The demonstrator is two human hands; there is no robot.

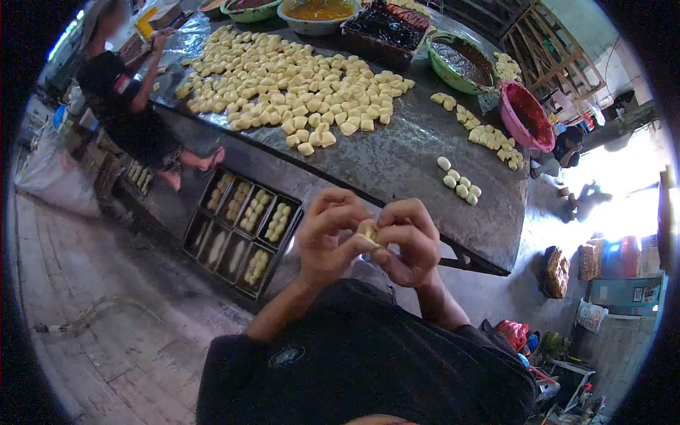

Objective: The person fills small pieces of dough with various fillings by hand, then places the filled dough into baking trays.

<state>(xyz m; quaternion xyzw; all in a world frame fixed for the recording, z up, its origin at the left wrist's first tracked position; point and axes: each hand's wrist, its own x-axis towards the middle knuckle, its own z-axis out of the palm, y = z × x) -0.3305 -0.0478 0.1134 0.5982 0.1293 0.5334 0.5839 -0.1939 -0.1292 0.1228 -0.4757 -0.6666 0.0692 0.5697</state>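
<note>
Between my two hands, in front of my chest, is a small piece of pale yellow dough (367, 232). My left hand (329, 234) pinches it from one side with thumb and fingers. From the other side my right hand (409, 243) grips it, fingers curled in. Just beyond, near the table's edge, a small cluster of smooth round dough balls (459, 181) rests on the dark table (397, 166). A wide spread of cut dough pieces (290, 85) covers the table's far left part, and a row of more dough pieces (485, 134) lies at the right.
Along the back stand a green basin (433, 53), a pink basin (508, 113), a white bowl (301, 27) and a dark tray (354, 32). A sectioned baking tray (225, 230) with dough balls sits low at left. Another person (124, 92) stands at the table's left end.
</note>
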